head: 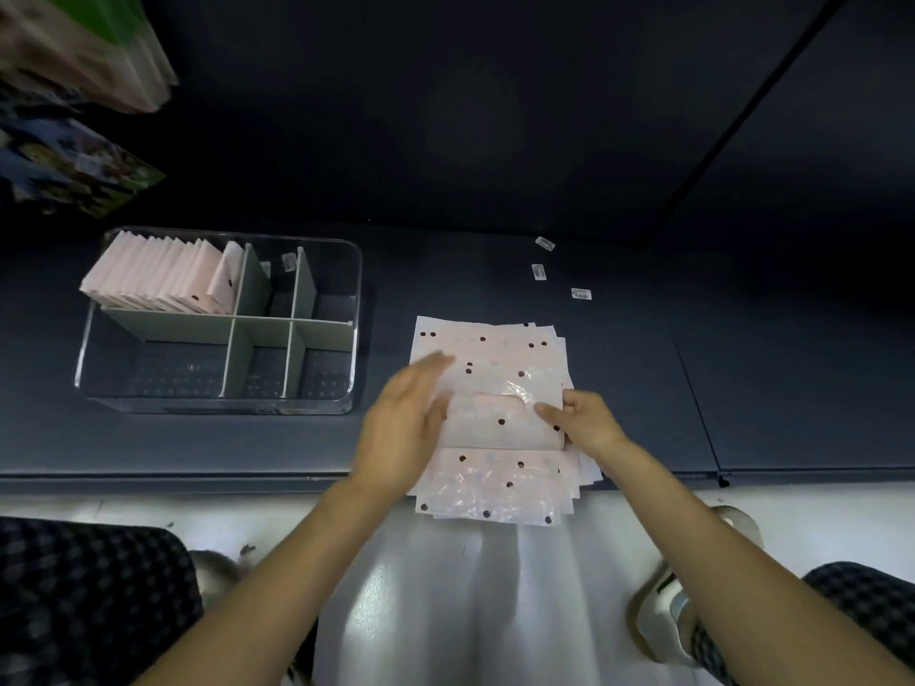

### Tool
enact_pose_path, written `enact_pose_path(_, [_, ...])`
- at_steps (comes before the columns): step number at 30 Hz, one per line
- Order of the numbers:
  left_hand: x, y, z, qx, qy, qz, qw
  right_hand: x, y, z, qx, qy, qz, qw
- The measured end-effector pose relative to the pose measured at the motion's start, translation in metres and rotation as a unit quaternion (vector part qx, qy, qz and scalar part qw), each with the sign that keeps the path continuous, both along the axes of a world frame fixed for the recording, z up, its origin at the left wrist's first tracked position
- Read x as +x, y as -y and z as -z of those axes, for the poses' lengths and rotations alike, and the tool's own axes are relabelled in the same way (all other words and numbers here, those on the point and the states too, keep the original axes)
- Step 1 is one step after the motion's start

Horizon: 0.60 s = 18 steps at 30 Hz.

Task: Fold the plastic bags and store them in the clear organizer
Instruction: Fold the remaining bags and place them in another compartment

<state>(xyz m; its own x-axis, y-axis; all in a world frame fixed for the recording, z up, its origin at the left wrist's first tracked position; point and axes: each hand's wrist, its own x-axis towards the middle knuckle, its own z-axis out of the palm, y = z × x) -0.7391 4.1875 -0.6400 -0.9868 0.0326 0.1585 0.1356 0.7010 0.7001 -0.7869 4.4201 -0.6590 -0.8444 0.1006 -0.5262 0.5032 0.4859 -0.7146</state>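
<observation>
I am folding the top bag on the stack of bags lying at the near edge of the shelf. My right hand is pinching the fold's right end, and my left hand is lying flat with straight fingers over its left side. The film looks slippery, so I am risking the fold springing open or the overhanging stack sliding off. To the left, well apart, the organizer is holding folded bags in its far-left compartment; nothing is blocking the way there. Small labels are lying behind the stack.
</observation>
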Motion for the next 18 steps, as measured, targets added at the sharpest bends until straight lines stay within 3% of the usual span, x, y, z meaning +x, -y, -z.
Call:
enact_pose_path(5, [0.038, -0.025, 0.038, -0.198, 0.043, 0.212, 0.956, -0.015, 0.004, 0.02, 0.085, 0.003, 0.019, 0.996])
enact_pose_path(9, [0.053, -0.024, 0.047, -0.298, 0.059, 0.222, 0.927, -0.017, 0.004, 0.027, 0.125, 0.004, 0.015, 0.992])
enact_pose_path(12, [0.055, -0.023, 0.045, -0.303, 0.055, 0.192, 0.932, -0.014, 0.006, 0.027, 0.129, 0.005, 0.009, 0.992])
enact_pose_path(18, [0.05, -0.015, 0.057, -0.339, 0.108, 0.211, 0.91, -0.013, 0.006, 0.027, 0.137, -0.005, -0.007, 0.99])
